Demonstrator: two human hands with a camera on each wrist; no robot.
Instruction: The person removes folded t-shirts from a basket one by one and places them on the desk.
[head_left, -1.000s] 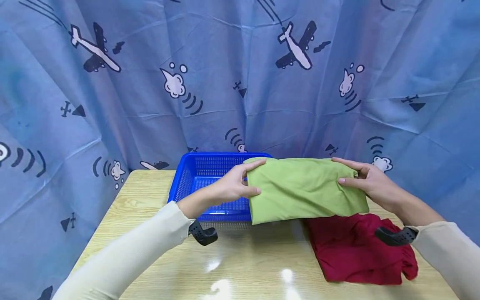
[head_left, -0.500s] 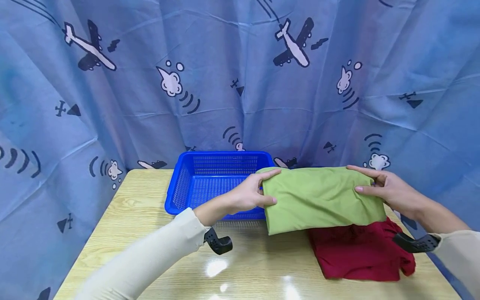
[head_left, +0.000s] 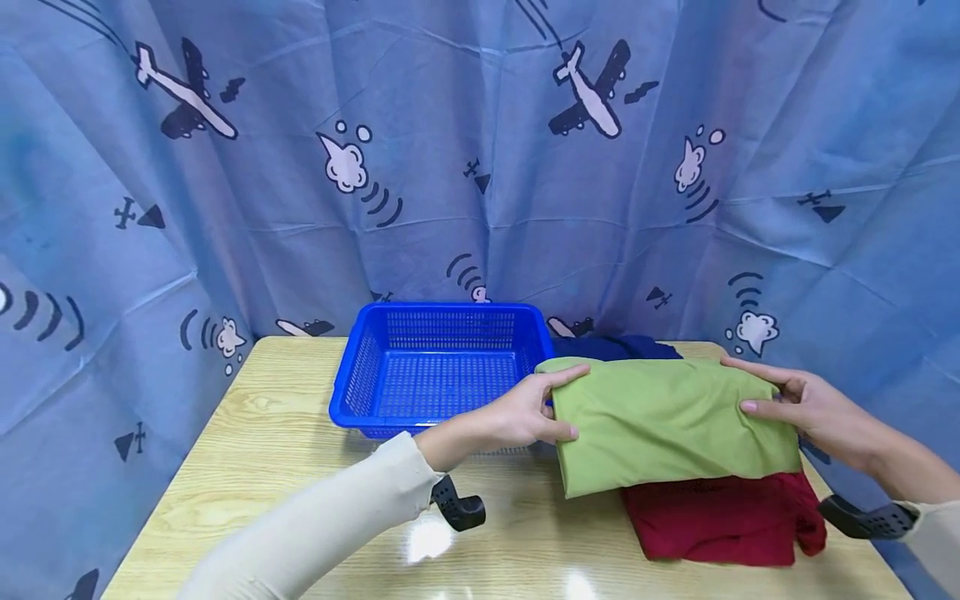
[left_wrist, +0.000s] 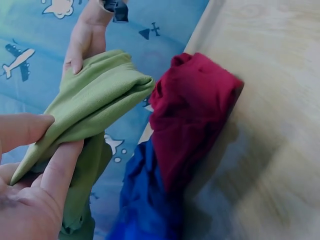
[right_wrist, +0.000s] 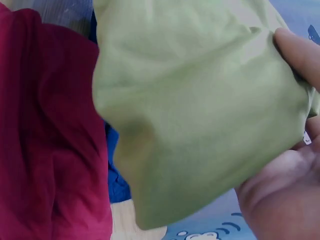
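Observation:
A folded lime-green cloth (head_left: 667, 425) is held up above the right part of the table by both hands. My left hand (head_left: 525, 408) pinches its left end, thumb in front and fingers behind, as the left wrist view also shows. The opposite end is gripped by my right hand (head_left: 817, 412), whose thumb (right_wrist: 300, 52) presses the near face in the right wrist view. Beneath the green cloth lies a dark red cloth (head_left: 720, 521), partly covered in the head view. A dark blue cloth (head_left: 615, 346) shows behind it. What kind of garment each is, I cannot tell.
A blue plastic basket (head_left: 450, 423) with perforated walls stands at the back of the wooden table (head_left: 262, 450), left of the cloths; nothing shows inside it. Behind the table hangs a blue curtain (head_left: 412, 150) printed with airplanes.
Both hands have carried the green cloth to the right and lower in the head view, away from the basket. More of the basket and the blue cloth behind now shows.

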